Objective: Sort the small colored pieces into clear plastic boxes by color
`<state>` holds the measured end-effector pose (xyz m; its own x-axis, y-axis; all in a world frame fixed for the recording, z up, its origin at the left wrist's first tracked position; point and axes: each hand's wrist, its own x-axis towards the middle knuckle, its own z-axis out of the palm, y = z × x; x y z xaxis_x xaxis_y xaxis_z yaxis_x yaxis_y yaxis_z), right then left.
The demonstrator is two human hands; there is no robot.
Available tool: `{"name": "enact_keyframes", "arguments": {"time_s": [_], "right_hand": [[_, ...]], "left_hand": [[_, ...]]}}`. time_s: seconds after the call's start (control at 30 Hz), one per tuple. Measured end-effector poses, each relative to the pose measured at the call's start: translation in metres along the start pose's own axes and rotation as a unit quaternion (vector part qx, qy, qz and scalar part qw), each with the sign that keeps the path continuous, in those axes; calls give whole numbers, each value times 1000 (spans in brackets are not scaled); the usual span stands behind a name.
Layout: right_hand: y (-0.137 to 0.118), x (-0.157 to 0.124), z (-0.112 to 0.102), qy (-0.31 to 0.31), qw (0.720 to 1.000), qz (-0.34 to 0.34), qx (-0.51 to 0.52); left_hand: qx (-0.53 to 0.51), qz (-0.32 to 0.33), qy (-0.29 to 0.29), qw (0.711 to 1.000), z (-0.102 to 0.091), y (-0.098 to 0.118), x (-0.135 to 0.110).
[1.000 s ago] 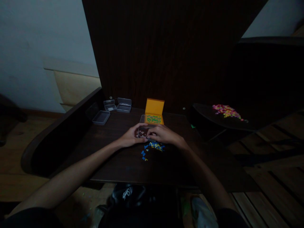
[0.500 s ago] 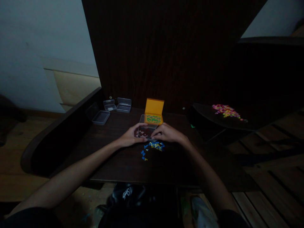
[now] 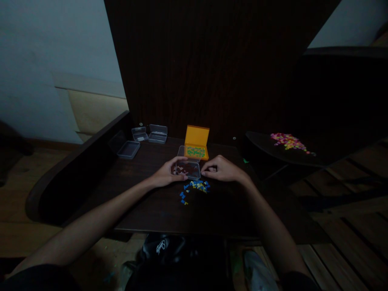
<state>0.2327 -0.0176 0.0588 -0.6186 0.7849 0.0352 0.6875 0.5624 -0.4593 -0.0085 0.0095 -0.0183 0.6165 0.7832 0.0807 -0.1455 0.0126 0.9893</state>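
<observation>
While my left grip (image 3: pixel 165 173) clasped the open clear box (image 3: pixel 199 171) at its left end, long axis apparently left-right, my right grip (image 3: pixel 202 173) sat just off the right end, fingertips drawn together; couldn't tell if on anything. Blue-and-yellow pile (image 3: pixel 198 185) lay on the desk (image 3: pixel 151 210), just nearside of the box.

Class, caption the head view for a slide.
Left hand holds a clear box, right hand beside it, with blue and yellow pieces in front and an open orange box behind.
</observation>
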Motion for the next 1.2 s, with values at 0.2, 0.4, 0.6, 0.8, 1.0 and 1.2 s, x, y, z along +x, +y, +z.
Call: {"name": "enact_keyframes", "arguments": {"time_s": [0.2,0.4,0.6,0.8,1.0,1.2], "right_hand": [[-3,-11,16,-106,994,12,10],[-3,-16,43,-122,991,16,-59],[-5,-19,50,-130,991,12,-42],[-4,-17,49,-110,994,4,-23],[5,-10,29,-17,997,11,79],[6,8,16,19,999,32,12]], "left_hand": [[30,-1,8,1000,-2,0,0],[30,-1,4,1000,-4,-2,1],[41,-6,10,999,-2,0,0],[36,-1,5,999,-3,-1,1],[20,-5,-3,1000,-4,-4,2],[13,-10,-13,1000,-4,-5,2]]}}
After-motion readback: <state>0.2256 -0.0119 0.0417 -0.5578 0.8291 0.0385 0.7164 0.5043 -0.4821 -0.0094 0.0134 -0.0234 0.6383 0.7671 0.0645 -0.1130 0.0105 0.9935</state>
